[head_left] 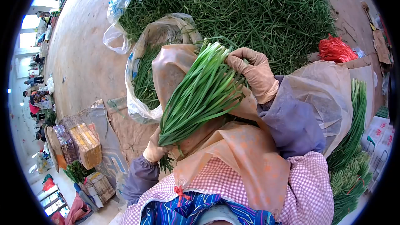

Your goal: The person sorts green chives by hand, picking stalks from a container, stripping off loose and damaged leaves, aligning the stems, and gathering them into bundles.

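Note:
A thick bunch of garlic chives (204, 91) lies slanted over my lap, pale stem ends up and green leaf tips toward the lower left. My left hand (154, 146), in a light glove, is closed around the leaf tips; its fingers are partly hidden behind them. A few short green leaves hang below it. At the upper right of the bunch, my right hand (254, 73), also gloved, has its fingers curled in a pinch on some chive strands near the stem ends. A translucent plastic apron (246, 150) covers my lap under the bunch.
A big heap of loose chives (233, 12) spreads ahead of me. An open plastic bag (143, 66) with greens stands left of the bunch. Red ties (338, 49) lie at the right, above stacked chive bundles (350, 175). Taped boxes (85, 143) are at the left; people appear far off.

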The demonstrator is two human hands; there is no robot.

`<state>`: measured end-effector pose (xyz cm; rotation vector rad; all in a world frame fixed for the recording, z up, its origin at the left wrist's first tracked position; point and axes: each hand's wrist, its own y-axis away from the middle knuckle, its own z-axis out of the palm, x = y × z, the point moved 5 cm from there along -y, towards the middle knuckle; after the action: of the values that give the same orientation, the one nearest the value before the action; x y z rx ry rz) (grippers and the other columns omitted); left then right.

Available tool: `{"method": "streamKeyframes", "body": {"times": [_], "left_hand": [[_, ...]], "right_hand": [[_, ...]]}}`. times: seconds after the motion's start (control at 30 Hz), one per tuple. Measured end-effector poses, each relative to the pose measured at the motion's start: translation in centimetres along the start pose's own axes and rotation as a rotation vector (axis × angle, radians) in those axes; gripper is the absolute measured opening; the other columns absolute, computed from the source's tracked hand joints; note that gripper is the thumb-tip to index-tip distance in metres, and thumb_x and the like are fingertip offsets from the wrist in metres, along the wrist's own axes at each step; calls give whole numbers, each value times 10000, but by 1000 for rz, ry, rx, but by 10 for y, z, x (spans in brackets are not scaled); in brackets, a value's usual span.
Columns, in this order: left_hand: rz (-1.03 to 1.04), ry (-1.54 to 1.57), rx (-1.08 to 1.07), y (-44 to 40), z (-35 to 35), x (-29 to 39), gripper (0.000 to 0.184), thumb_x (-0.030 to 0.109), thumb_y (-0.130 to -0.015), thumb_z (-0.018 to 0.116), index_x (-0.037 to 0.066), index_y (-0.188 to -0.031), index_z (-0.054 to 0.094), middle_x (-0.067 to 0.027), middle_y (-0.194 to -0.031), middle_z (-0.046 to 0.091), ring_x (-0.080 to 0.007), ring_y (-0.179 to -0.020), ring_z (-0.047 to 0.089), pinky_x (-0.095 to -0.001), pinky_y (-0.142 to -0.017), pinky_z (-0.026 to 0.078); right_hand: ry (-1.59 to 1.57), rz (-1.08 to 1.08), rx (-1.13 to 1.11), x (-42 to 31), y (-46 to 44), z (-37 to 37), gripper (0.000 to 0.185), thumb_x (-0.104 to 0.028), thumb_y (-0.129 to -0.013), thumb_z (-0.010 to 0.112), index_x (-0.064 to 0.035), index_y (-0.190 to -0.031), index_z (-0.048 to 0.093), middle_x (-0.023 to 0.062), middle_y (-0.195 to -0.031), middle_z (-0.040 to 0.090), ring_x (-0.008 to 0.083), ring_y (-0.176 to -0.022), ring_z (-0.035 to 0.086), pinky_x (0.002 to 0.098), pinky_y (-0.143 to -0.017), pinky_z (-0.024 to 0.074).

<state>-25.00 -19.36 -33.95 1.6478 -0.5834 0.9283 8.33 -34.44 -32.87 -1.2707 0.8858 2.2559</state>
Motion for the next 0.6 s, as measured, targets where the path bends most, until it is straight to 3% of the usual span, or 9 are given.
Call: {"method": "streamKeyframes", "body": {"times": [0.07,0.1,0.23,0.27,0.33,0.43,0.47,0.57,0.6], "left_hand": [[-11,90,-9,0,-1,-9,793,-120,-736,599,19,-1457,300,-75,-1152,622,-152,-977,614,-282,-813,519],[-32,163,-12,0,-1,-13,805,-123,-734,591,24,-1466,289,-71,-1146,621,-148,-961,614,-278,-803,518],[-74,198,9,2,2,-4,838,-134,-726,559,40,-1489,259,-53,-1115,614,-130,-895,603,-259,-763,507],[-70,211,-5,2,2,-4,838,-135,-725,555,40,-1489,258,-48,-1110,611,-126,-888,598,-257,-758,503],[-71,237,-32,3,1,-6,839,-136,-723,546,40,-1490,257,-39,-1100,605,-120,-875,588,-251,-750,497],[32,7,5,0,2,2,825,-133,-733,544,37,-1488,259,-42,-1102,610,-124,-873,595,-262,-754,506],[36,21,1,2,2,2,817,-130,-736,543,35,-1485,263,-47,-1098,613,-129,-868,600,-266,-753,509],[27,72,-11,1,2,1,797,-122,-746,541,31,-1479,269,-64,-1097,624,-143,-862,615,-279,-754,518],[-3,88,-14,0,1,-2,794,-119,-749,541,32,-1479,268,-72,-1102,627,-149,-866,620,-284,-758,521]], "right_hand": [[53,-36,34,-5,3,-3,92,-137,-867,705,-49,-896,703,-1,-831,674,82,-817,589,257,-771,480],[156,-278,148,-13,-1,-13,74,-124,-855,708,-56,-881,713,27,-846,691,108,-782,602,278,-765,489],[-16,-660,698,-15,-31,-143,30,-75,-825,719,-75,-854,726,20,-769,687,108,-717,577,269,-694,466],[162,-543,927,-17,-28,-174,41,-35,-823,707,-4,-843,690,51,-771,668,127,-732,590,276,-736,501],[627,-576,1079,-21,-27,-215,91,-84,-836,715,-14,-858,661,20,-768,653,111,-714,559,264,-690,477],[792,-590,1201,-23,-24,-258,118,-113,-814,731,-42,-877,661,17,-768,659,121,-719,569,280,-703,480],[911,-369,1248,-30,-20,-262,184,-152,-808,744,-46,-936,664,44,-870,671,149,-781,598,290,-755,496],[1335,-711,1009,-50,-22,-204,243,-184,-816,747,-62,-1012,670,79,-997,663,180,-885,620,311,-825,505],[1059,-710,698,-56,-19,-158,269,-190,-817,747,-68,-1043,669,90,-1035,655,194,-931,619,330,-856,501]]}}
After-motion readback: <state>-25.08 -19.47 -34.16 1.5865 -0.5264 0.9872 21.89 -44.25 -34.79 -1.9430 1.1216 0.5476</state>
